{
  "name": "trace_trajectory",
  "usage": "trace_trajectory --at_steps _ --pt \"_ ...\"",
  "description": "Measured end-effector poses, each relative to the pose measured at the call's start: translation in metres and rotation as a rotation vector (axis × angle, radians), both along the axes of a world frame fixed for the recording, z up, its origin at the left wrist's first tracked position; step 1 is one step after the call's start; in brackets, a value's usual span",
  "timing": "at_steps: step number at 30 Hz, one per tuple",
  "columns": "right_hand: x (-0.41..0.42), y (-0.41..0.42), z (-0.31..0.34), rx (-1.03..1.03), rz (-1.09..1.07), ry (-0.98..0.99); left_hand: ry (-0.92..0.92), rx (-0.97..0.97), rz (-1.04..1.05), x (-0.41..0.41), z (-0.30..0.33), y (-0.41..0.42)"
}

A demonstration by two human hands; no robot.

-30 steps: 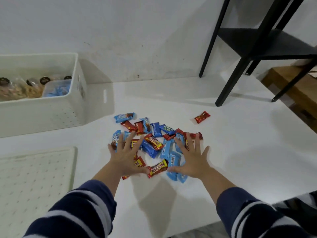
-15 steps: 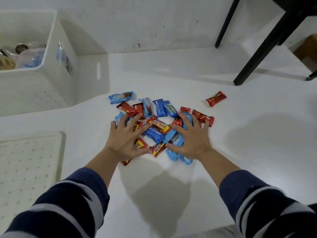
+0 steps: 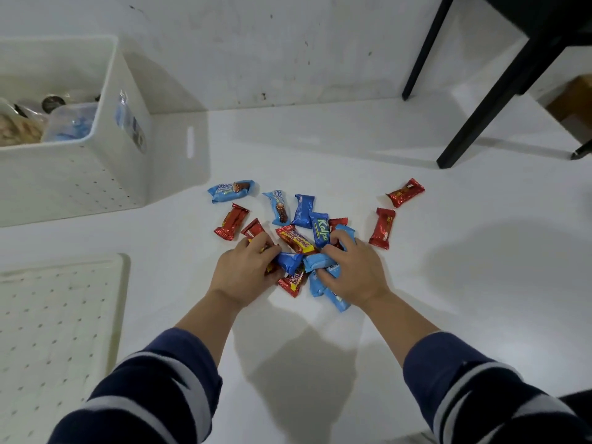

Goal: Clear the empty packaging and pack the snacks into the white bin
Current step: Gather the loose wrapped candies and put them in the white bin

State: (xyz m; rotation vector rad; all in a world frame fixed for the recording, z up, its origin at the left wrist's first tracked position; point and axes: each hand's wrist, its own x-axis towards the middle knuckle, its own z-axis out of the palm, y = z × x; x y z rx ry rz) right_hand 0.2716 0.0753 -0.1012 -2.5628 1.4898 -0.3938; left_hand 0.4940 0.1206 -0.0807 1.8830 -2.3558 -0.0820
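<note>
A heap of small wrapped snacks point(image 3: 299, 240) in blue and red wrappers lies on the white table. My left hand point(image 3: 242, 272) curls its fingers around red and blue snacks at the heap's near left. My right hand point(image 3: 355, 270) closes on several light blue snacks at the near right. Loose ones lie beyond: a blue snack point(image 3: 230, 190), a red snack point(image 3: 231, 221), a red bar point(image 3: 382, 228) and a far red snack point(image 3: 405, 192). The white bin point(image 3: 105, 149) stands at the far left, holding bagged snacks and a clear tub.
A white perforated lid point(image 3: 54, 318) lies flat at the near left. Black table legs point(image 3: 480, 113) stand at the far right against the wall. A brown box point(image 3: 573, 104) sits at the right edge. Bare table spreads to the right of the heap.
Both hands have gone from flat with spread fingers to curled, pulling snacks together between them. Several outer snacks are left uncovered. The view has tilted closer and downward.
</note>
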Motion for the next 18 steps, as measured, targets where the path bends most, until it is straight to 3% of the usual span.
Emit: trace_trajectory --at_steps 11,18 --pt "0.003 0.003 0.004 -0.123 0.087 -0.12 0.046 0.039 0.048 -0.001 0.007 0.005" --pt "0.006 -0.004 0.03 -0.137 -0.013 -0.262 0.173 -0.02 0.205 0.008 0.03 0.005"
